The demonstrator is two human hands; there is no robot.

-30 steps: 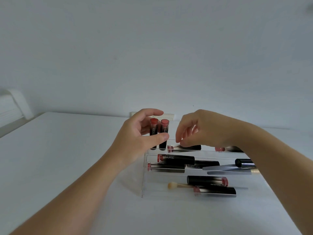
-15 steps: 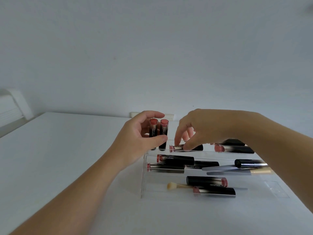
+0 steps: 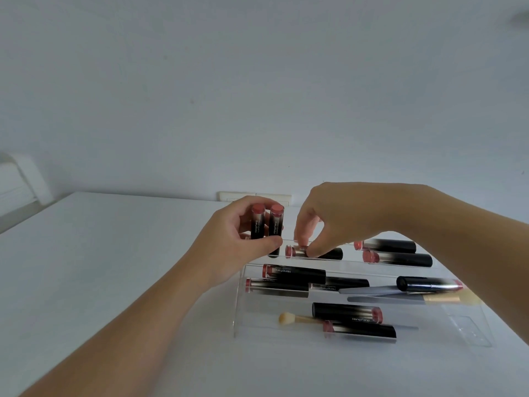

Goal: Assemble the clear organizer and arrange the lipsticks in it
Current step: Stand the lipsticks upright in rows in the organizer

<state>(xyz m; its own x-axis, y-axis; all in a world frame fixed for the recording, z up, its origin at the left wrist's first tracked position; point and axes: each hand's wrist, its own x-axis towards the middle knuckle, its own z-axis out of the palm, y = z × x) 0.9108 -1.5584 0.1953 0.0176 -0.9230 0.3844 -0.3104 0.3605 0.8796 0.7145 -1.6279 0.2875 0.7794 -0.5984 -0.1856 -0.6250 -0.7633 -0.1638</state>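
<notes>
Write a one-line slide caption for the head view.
Left hand holds two upright lipsticks; right hand pinches a lying lipstick.

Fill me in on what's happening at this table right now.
A person is sorting lipsticks in a clear organizer on a white table. The left hand holds two lipsticks upright at the back left of the organizer. The right hand pinches a lipstick lying on its side in the back row. More lipsticks lie flat across the tiers, and a small makeup brush lies in the front one.
</notes>
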